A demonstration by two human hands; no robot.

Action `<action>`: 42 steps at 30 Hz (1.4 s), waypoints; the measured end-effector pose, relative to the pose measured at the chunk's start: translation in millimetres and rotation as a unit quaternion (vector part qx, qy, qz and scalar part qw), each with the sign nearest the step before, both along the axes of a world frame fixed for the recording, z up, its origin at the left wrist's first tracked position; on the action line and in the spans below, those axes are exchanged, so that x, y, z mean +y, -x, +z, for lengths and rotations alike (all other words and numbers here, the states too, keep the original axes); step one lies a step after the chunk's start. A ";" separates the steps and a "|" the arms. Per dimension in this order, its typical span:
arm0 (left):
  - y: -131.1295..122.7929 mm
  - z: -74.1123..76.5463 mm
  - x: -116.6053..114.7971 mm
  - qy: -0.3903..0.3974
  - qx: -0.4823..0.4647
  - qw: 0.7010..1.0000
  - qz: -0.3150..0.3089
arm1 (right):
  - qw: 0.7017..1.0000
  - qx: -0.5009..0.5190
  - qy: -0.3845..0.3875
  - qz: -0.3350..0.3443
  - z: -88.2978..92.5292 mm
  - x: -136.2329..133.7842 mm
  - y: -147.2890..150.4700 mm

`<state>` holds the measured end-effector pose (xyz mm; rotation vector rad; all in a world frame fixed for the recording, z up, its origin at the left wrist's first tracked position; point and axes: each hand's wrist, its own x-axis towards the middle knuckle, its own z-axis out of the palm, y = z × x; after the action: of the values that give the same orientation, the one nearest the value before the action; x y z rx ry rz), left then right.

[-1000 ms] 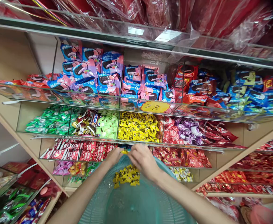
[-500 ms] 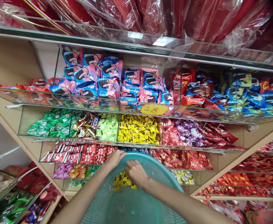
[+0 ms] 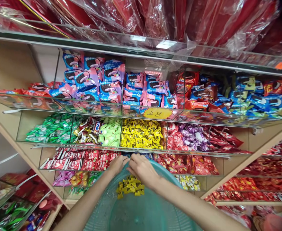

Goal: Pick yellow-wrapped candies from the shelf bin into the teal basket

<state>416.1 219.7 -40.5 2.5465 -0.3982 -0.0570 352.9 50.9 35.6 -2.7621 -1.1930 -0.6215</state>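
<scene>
A teal plastic basket (image 3: pixel 136 221) is in front of the shelves, with a small pile of yellow wrapped candies (image 3: pixel 130 186) inside. My left hand (image 3: pixel 118 165) is closed on the basket's far rim, left of its middle. Right beside it, my right hand (image 3: pixel 141 168) is at the same rim above the candies, its fingers bent down; whether it holds anything is hidden. Past the rim, a shelf compartment holds many yellow candies (image 3: pixel 142 134).
Blue and pink cookie packs (image 3: pixel 88 78) fill an upper shelf with a yellow price tag (image 3: pixel 158 113). Green candies (image 3: pixel 50 128) are at left, purple ones (image 3: pixel 194 136) at right. Glass shelf edges run across just beyond the basket. Red bags in clear plastic hang over the top.
My right hand has moved up from the candies inside the basket to the far rim. More yellow candies show in the basket. My left hand stays at the rim. The view shifts slightly.
</scene>
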 end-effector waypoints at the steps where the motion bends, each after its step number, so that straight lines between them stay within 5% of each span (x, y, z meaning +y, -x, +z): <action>1: -0.3 -0.3 0.0 -0.001 -0.001 1.000 0.001 | 1.000 -0.013 -0.017 0.008 12.1 -4.5 -5.9; 6: -0.2 1.2 0.1 -0.002 -0.004 1.000 -0.005 | 0.997 -0.028 -0.069 -0.010 53.7 -28.1 -51.4; 14: 1.1 5.5 0.9 -0.002 0.000 1.000 -0.012 | 1.000 -0.009 0.012 -0.006 56.5 -32.1 -90.6; 31: 0.1 3.5 1.0 -0.004 -0.003 1.000 -0.010 | 0.999 -0.036 0.034 -0.014 66.3 -44.4 -80.6; 37: -2.0 -0.8 1.8 -0.003 -0.008 1.000 -0.015 | 0.994 -0.001 -0.104 0.032 80.6 -53.2 -50.2; 42: -3.5 -6.2 1.8 -0.002 -0.012 1.000 -0.013 | 0.968 0.175 -0.149 0.097 43.8 -37.7 -12.3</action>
<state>419.6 221.6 -46.6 2.5480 -0.4412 -0.0377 365.2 13.2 79.4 -2.3427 -1.1588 -0.2531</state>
